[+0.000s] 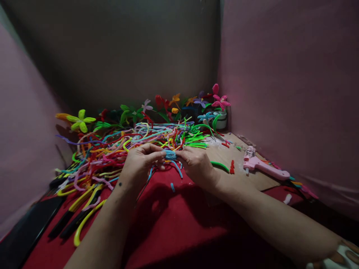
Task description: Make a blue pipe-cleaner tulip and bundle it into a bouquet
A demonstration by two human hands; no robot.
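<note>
A small light-blue bundle of pipe cleaner (170, 155) is pinched between my two hands, above the red cloth. My left hand (144, 160) grips its left end with thumb and forefinger. On the other end, the fingers of my right hand (196, 164) are closed, partly hidden behind the back of the hand. Just below hang or lie loose blue pipe cleaner pieces (178, 170); I cannot tell whether they join the bundle. A short blue offcut (172, 187) rests on the red cloth (174, 216).
A heap of coloured pipe cleaners (109, 153) spreads behind and left, with yellow-and-black-handled pliers (75, 209) before it. A pink glue gun (265, 167) lies on a brown board (238, 179) at right. Pipe-cleaner flowers (220, 101) line the back; a dark flat object (33, 228) sits left.
</note>
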